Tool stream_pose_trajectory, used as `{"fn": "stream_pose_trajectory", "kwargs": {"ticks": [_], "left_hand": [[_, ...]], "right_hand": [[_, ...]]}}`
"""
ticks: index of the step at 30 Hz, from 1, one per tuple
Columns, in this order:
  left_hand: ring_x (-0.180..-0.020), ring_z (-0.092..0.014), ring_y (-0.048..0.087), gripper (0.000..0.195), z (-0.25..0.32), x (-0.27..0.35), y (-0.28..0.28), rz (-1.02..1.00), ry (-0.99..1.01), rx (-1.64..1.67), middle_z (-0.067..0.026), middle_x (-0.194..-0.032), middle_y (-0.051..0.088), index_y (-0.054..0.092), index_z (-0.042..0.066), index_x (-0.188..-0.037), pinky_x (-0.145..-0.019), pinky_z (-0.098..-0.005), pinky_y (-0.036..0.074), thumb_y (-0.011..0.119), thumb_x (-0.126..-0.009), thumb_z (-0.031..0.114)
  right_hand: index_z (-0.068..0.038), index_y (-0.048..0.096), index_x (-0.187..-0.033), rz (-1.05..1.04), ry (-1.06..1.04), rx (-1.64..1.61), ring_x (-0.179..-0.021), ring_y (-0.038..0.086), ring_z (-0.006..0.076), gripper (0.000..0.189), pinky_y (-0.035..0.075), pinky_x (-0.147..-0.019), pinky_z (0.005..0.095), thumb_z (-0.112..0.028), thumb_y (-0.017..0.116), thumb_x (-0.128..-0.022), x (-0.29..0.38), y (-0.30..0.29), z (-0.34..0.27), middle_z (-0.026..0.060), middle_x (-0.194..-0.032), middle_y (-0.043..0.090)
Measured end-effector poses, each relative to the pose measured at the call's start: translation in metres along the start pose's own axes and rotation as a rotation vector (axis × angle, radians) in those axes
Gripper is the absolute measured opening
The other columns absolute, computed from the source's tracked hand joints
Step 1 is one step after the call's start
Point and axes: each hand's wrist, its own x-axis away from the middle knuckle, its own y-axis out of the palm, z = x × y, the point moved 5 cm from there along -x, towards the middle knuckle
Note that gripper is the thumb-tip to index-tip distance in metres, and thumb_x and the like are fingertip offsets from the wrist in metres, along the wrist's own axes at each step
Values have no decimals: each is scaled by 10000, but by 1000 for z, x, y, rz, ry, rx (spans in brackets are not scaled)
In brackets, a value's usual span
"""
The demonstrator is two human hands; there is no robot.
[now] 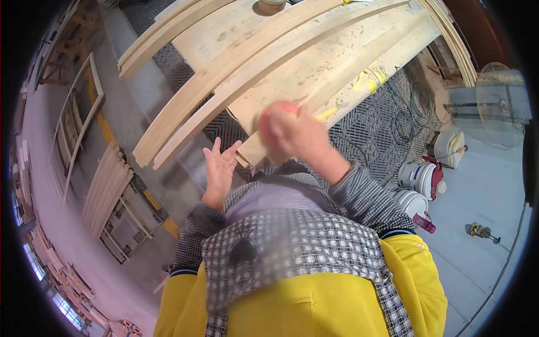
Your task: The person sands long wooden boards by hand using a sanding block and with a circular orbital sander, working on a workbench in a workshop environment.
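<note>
My right hand (pixel 301 132) is closed around a round red object (pixel 278 120), blurred, which may be a sanding pad. It is over the near end of a long wooden board (pixel 332 84) that lies on the worktable (pixel 316 59). Left of that board's end, my left hand (pixel 221 168) stands with its fingers spread and holds nothing; its fingertips are close to the board's corner. Two long curved wooden pieces (pixel 236 63) lie side by side across the table, their near ends jutting past its edge to the left of my hands.
More curved wood strips (pixel 162 40) lie at the table's far left. A round container (pixel 271 6) stands at the far edge. Torn yellow tape (pixel 374 80) marks the right edge. White buckets (pixel 417 177), a hose (pixel 412 113) and a wire-guarded fan (pixel 499 103) are on the right.
</note>
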Motion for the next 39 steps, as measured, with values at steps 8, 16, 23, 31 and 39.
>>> {"fn": "stream_pose_trajectory", "kwargs": {"ticks": [8,16,23,31,39], "left_hand": [[-1367,-345,341,879,4,3,3,-31,-19,-58,-243,-1463,374,-50,62,-1517,-1154,-435,148,140,-937,694],[-1252,-325,492,765,9,-16,-3,6,-11,-397,-218,-1348,513,228,-8,-1472,-1088,-407,318,223,-990,586],[-1433,-300,228,690,12,-21,92,-182,549,-1988,-175,-1523,278,360,-8,-1418,-1072,-632,218,560,-884,381],[-1437,-348,206,814,-13,-95,168,-292,720,-2013,-219,-1526,256,312,-60,-1426,-1116,-524,244,620,-830,401],[-1363,-358,313,818,-10,-116,197,-231,743,-1974,-229,-1446,362,374,-69,-1378,-1062,-444,307,600,-826,491]], "right_hand": [[-301,561,-1227,200,184,60,-827,640,405,409,543,-701,466,-349,603,-823,-18,-34,67,253,-1001,580],[-246,583,-1139,59,34,-125,-864,623,395,322,538,-699,485,-295,612,-821,4,-18,22,208,-1070,584],[-260,563,-1247,242,242,-33,-901,641,333,431,543,-700,412,-286,622,-821,-7,-23,101,150,-1080,622],[-170,473,-1373,435,629,-182,-927,621,353,792,507,-821,409,-327,743,-646,38,-57,177,200,-1035,604],[4,389,-1402,436,595,-461,-1117,584,331,896,451,-964,367,-190,793,-626,81,-34,165,228,-1258,556]]}}
